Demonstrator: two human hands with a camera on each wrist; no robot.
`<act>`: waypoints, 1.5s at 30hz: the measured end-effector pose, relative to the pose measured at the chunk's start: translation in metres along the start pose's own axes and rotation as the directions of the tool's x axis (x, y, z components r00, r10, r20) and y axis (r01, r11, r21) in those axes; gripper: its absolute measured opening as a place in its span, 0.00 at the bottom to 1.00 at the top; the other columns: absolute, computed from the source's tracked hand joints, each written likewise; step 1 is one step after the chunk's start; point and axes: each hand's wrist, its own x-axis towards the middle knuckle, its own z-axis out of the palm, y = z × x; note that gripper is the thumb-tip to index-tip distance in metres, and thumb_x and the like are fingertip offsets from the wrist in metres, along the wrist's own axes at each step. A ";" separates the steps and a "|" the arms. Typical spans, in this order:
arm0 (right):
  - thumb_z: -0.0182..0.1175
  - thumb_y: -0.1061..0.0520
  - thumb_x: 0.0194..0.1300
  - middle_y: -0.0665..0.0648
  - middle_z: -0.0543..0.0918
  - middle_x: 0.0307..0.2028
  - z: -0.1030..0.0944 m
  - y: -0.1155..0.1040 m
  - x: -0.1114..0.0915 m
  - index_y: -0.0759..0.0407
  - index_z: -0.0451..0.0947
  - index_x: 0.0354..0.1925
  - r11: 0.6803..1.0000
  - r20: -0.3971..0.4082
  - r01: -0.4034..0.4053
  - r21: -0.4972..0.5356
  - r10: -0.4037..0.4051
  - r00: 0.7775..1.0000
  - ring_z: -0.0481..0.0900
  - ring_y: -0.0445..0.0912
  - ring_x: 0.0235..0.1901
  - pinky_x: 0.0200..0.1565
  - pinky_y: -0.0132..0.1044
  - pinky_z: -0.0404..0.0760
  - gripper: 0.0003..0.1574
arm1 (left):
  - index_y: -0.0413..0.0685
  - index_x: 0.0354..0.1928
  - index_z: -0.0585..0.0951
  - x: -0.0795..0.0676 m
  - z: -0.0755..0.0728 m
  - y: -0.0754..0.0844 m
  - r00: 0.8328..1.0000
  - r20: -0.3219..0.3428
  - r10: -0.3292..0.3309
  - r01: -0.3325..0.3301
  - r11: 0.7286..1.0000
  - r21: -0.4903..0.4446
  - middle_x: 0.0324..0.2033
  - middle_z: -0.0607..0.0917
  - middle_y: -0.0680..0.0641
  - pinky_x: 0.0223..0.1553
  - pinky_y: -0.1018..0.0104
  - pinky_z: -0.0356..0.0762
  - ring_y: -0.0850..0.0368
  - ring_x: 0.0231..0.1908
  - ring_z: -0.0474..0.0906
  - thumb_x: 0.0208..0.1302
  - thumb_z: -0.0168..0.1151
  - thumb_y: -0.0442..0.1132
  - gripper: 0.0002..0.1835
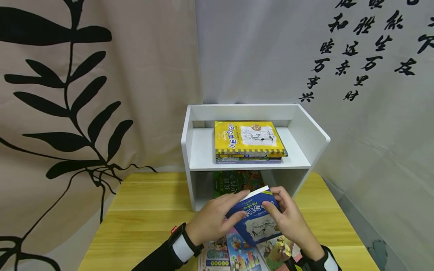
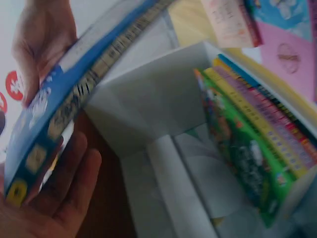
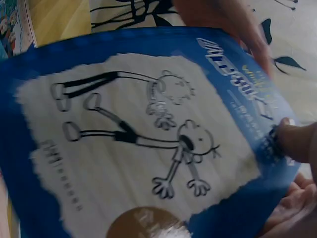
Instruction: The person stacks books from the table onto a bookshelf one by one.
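Both hands hold a blue comic book with line-drawn figures on its cover, tilted in front of the white shelf. My left hand grips it by the left side, fingers along the upper edge and thumb over the cover. At the opposite side, my right hand pinches the upper right corner, its thumb on the front and fingers behind. The spine of the blue book faces the left wrist view. In the right wrist view, the cover of the blue book fills most of the picture.
On the upper level of the white shelf lies a stack of yellow-topped books. A green book stands with others in the lower compartment. Colourful books lie on the wooden table beneath the hands.
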 end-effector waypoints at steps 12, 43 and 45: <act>0.57 0.74 0.74 0.50 0.88 0.46 0.005 0.008 -0.004 0.66 0.69 0.64 0.991 -0.050 0.122 0.047 -0.119 0.992 0.86 0.42 0.41 0.40 0.33 0.85 0.23 | 0.58 0.80 0.68 0.000 -0.009 0.013 0.982 -0.091 0.166 -0.149 0.974 0.172 0.43 0.86 0.51 0.28 0.83 0.72 0.68 0.30 0.77 0.78 0.57 0.34 0.32; 0.64 0.75 0.67 0.71 0.56 0.82 0.060 -0.001 -0.021 0.39 0.26 0.86 0.955 -0.137 0.053 0.291 -0.013 0.990 0.81 0.51 0.65 0.54 0.44 0.88 0.75 | 0.57 0.82 0.63 0.002 -0.051 0.032 0.784 -0.582 -0.216 0.009 0.941 -0.338 0.78 0.71 0.43 0.57 0.60 0.82 0.49 0.70 0.76 0.81 0.51 0.34 0.31; 0.65 0.74 0.67 0.69 0.53 0.83 0.054 -0.003 -0.018 0.38 0.26 0.86 0.963 -0.142 0.062 0.264 -0.024 0.990 0.80 0.48 0.66 0.54 0.41 0.88 0.75 | 0.60 0.83 0.61 0.002 -0.052 0.033 0.802 -0.548 -0.237 0.027 0.932 -0.363 0.78 0.70 0.46 0.56 0.60 0.83 0.51 0.70 0.76 0.82 0.50 0.36 0.32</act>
